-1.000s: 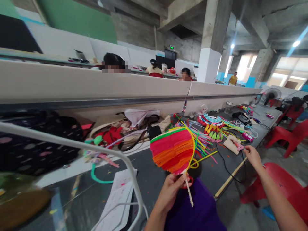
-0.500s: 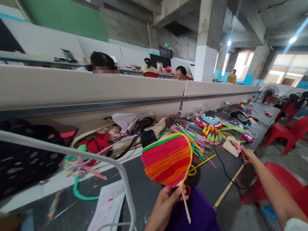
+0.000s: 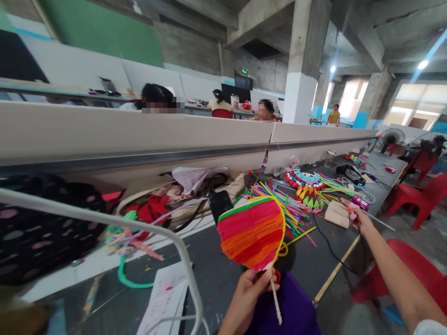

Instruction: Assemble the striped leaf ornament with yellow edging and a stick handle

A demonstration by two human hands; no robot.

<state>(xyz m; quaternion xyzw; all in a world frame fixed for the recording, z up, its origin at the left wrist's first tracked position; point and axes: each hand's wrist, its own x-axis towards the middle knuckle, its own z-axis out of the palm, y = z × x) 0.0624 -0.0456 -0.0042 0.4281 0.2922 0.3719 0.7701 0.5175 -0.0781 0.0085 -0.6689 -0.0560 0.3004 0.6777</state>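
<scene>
My left hand is closed round the pale handle of a hand fan covered in pink, red and orange strips. A green strip runs along its top, and a yellow fuzzy stem edges the right side, its loose end curling off. Out to the right, my right hand grips a small pink glue gun with a black cord and a pale stick behind it. The gun's front is over or beside a beige block-like pad; contact cannot be made out. Coloured pipe cleaners lie behind the fan.
A white tube frame crosses the left foreground. Beyond it lie a stuffed cloth bag and a written sheet. A low partition runs behind the table, with people past it. Red chairs stand at the right.
The view has shifted slightly, so most things sit a little further right and lower. My right hand has raised and turned the glue gun, and the pale stick behind it now shows.
</scene>
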